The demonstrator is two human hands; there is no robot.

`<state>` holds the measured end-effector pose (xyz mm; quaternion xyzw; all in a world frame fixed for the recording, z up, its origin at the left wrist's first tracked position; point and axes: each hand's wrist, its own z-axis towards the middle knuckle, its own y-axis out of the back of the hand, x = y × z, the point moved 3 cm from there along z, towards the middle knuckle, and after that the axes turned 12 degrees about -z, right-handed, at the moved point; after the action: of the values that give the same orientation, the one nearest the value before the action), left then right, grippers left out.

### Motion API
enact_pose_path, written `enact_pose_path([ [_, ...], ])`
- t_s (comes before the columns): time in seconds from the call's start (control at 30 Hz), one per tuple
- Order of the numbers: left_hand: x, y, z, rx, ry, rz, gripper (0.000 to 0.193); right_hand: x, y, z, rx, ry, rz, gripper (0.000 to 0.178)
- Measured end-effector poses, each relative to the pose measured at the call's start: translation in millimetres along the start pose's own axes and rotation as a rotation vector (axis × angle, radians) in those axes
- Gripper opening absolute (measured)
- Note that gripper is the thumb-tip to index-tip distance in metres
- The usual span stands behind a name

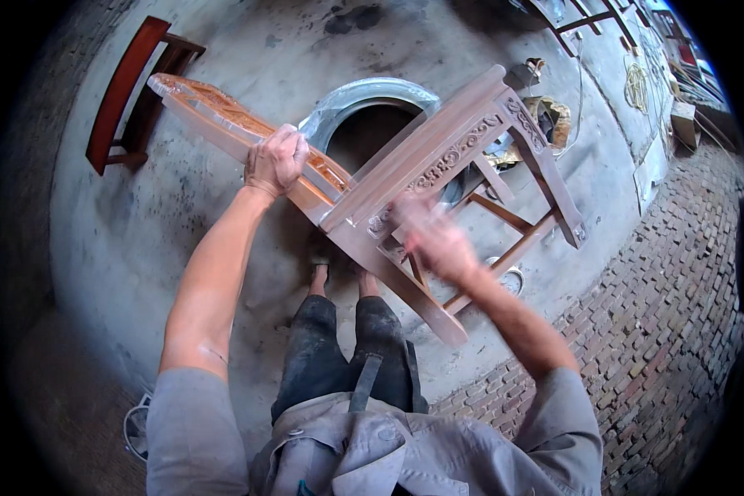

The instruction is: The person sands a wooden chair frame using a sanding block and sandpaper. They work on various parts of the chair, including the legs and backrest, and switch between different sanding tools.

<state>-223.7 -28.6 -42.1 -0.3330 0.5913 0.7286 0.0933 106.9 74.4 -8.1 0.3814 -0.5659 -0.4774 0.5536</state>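
Observation:
A wooden chair [388,194] lies tipped over on a round drum-like stand, its legs pointing right and its back reaching to the upper left. Pale dust covers most of the wood, while orange-brown shows on the inside of the back. My left hand [278,161] is closed around the side rail of the chair back. Smeared by motion, my right hand [431,236] is at the carved apron below the seat edge, near the front leg. Whether it holds anything is hidden by the blur.
The stand's pale, wrapped rim [364,87] shows behind the chair. A dark red wooden piece [124,91] stands at the left. Upper right are a torn-open container [554,120], a coiled cord [636,87] and more wooden frames [591,21]. Brick paving [636,355] borders the concrete floor.

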Motion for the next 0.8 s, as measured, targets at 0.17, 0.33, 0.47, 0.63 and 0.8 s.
enact_pose_path([
  [0.17, -3, -4, -1, 0.034, 0.002, 0.006, 0.026, 17, -1, 1, -0.126, -0.224, -0.018, 0.050],
  [0.33, -3, -2, -2, 0.043, 0.020, 0.016, 0.027, -10, 22, 10, -0.067, -0.232, 0.026, 0.054],
  [0.47, -1, -3, 0, 0.000, -0.022, 0.005, 0.026, -5, 16, 11, -0.010, -0.063, 0.134, 0.048],
  [0.63, -4, -6, 3, 0.035, -0.012, -0.010, 0.026, -28, -7, 47, -0.211, -0.405, 0.115, 0.054],
  [0.8, -6, -5, 4, -0.014, -0.032, -0.023, 0.023, 123, -36, 42, -0.045, -0.240, 0.176, 0.074],
])
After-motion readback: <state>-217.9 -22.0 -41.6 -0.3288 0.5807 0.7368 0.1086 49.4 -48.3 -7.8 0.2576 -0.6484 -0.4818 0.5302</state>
